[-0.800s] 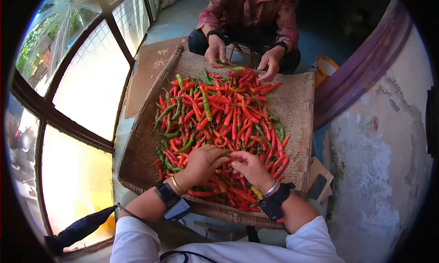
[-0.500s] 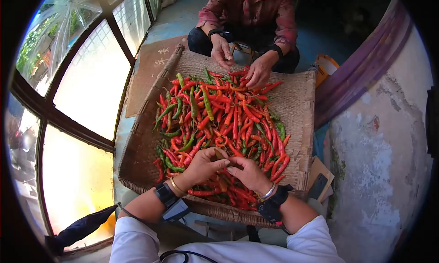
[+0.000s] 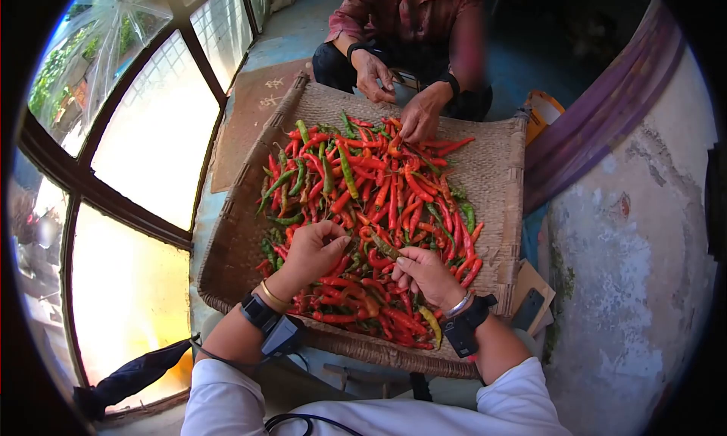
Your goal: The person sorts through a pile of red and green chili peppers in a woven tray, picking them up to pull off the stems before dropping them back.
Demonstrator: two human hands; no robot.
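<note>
A wide woven basket (image 3: 492, 209) holds a heap of chili peppers (image 3: 371, 201), mostly red with some green ones. My right hand (image 3: 430, 275) pinches a dull green-brown chili pepper (image 3: 386, 246) between thumb and fingers, over the near half of the heap. To its left, my left hand (image 3: 312, 256) is closed in a pinch just above the peppers; whatever its fingertips hold, if anything, is too small to make out. A yellow-green pepper (image 3: 432, 326) lies below my right wrist.
Across the basket sits another person, whose hands (image 3: 422, 114) are at the far side of the heap. Window panes (image 3: 144, 133) stand at the left, and a rough wall (image 3: 621, 284) at the right. A phone (image 3: 528, 309) lies by the basket's right side.
My hands have moved apart, left hand to the left and up, right hand rightward with the green-brown pepper. A yellow-green pepper now shows near my right wrist. The other person's hand has shifted slightly.
</note>
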